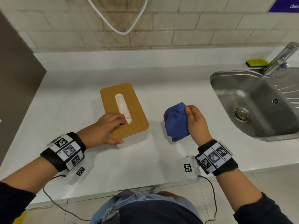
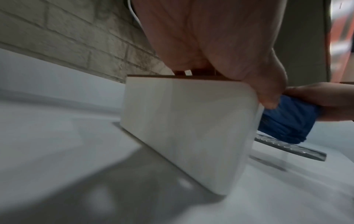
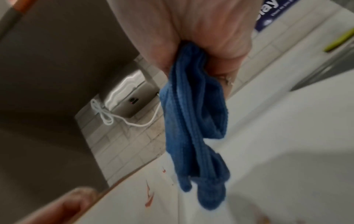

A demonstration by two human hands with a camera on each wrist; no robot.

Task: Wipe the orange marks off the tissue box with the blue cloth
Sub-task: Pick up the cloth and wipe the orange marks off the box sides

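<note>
The tissue box [image 1: 137,113] has a wooden lid with a slot and white sides, and stands on the white counter. My left hand [image 1: 116,130] grips its near end, fingers curled over the lid and thumb [image 2: 268,94] on the corner. Orange marks [image 3: 149,195] streak the white side [image 3: 134,204] facing the cloth; they do not show in the head view. My right hand [image 1: 190,113] pinches the bunched blue cloth [image 1: 176,122] just right of the box, and the cloth [image 3: 195,121] hangs down close to the marked side. The box's other long side [image 2: 182,128] looks clean.
A steel sink [image 1: 226,97] with a tap [image 1: 281,59] lies to the right, and a yellow sponge [image 1: 257,63] sits behind it. A dark panel [image 1: 16,70] bounds the counter on the left. A white cable [image 1: 116,21] hangs on the brick wall.
</note>
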